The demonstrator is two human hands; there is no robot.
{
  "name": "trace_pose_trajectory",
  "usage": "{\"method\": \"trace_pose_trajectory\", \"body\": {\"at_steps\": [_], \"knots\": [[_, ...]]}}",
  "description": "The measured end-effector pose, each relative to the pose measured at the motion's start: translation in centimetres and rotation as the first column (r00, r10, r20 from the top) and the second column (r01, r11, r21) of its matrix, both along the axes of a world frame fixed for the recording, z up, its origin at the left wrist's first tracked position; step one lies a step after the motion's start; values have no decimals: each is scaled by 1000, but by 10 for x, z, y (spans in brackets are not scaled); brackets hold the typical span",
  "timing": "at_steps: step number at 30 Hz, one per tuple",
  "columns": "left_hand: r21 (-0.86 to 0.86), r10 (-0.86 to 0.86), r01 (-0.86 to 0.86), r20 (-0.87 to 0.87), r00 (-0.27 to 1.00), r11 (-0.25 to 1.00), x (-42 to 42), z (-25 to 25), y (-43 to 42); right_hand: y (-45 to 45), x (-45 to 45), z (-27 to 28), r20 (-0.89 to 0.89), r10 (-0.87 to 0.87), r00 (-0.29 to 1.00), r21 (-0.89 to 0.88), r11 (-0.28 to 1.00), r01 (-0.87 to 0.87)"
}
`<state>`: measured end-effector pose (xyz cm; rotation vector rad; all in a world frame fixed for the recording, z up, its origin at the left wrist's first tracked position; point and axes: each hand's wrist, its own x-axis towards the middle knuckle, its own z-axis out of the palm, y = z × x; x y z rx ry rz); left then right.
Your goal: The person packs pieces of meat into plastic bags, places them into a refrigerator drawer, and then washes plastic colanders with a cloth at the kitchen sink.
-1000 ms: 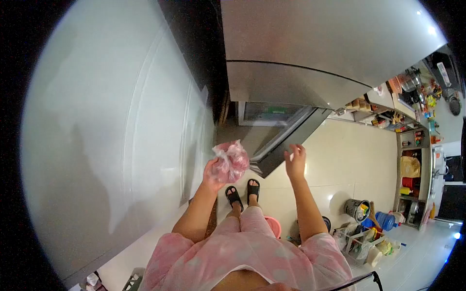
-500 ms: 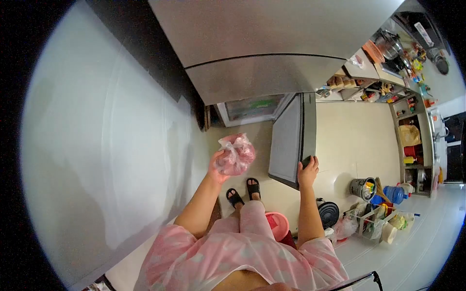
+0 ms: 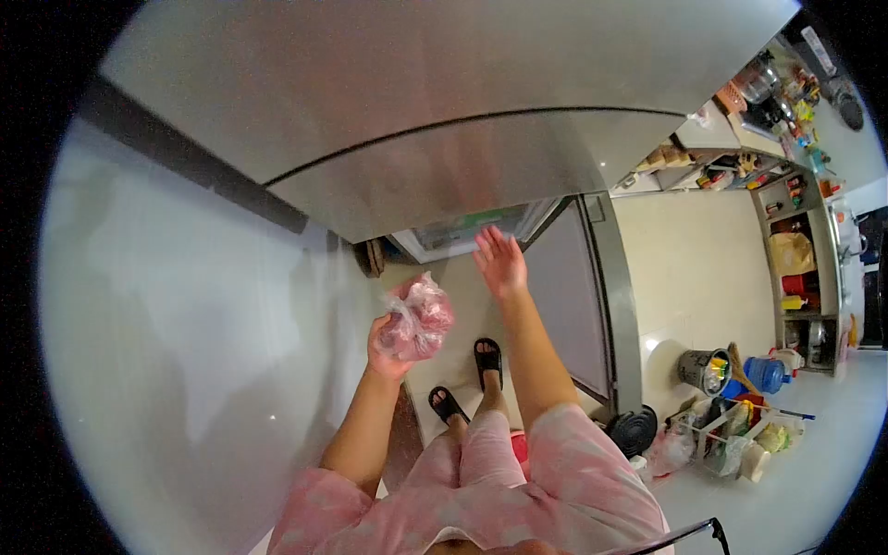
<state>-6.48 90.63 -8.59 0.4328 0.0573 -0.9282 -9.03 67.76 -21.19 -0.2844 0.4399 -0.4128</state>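
A clear plastic bag of pinkish-red contents, which look like meat, (image 3: 425, 316) is held up in my left hand (image 3: 385, 353), whose fingers close around its left side. My right hand (image 3: 502, 263) is open with fingers stretched toward the low compartment (image 3: 453, 239) of a refrigerator (image 3: 435, 176). Something green shows dimly inside that compartment. The refrigerator's lower door (image 3: 573, 287) stands swung out to the right of my right forearm, apart from the hand.
A wall (image 3: 203, 342) runs along the left. At lower right are a black round lid (image 3: 633, 430), a bin (image 3: 703, 370), a blue water jug (image 3: 768, 374) and a rack of bagged items (image 3: 731, 430). Shelves (image 3: 805, 259) line the far right.
My right hand has let go of the door's edge and moved left to the compartment's front. The door is swung wider. My left hand with the bag appears slightly lower and further left.
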Motion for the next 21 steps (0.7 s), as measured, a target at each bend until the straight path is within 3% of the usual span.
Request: {"method": "trace_pose_trajectory", "body": {"at_steps": [2,4,7,8,10,13,14,17,21], "knots": [[0,29,-29,23,999,1000,-4,-12,3,-8,33,-28,56,-55,997,57,997,52],[8,21,-21,68,997,1000,-9,-34,-2,-19,52,-31,-16,-140,990,146,979,141],[-25,-57,65,254,965,998,-6,-63,-15,-36,71,-63,49,-191,980,138,974,183],[82,-7,-9,188,982,997,-10,-66,-13,-41,77,-73,267,-154,951,111,986,128],[48,-1,-9,204,979,999,-11,-77,-10,-40,84,-82,650,-44,758,16,999,44],[41,11,-20,222,975,999,-7,-95,-8,-20,86,-50,464,-38,885,36,999,24],[46,19,-30,227,974,998,-8,-99,-7,-15,89,-42,426,-68,902,139,990,9],[-75,9,9,234,972,997,-1,-113,-1,0,83,-21,470,-35,882,-37,998,60],[-150,-14,46,207,978,988,4,-124,-1,4,75,-15,487,-44,872,-78,993,93]]}}
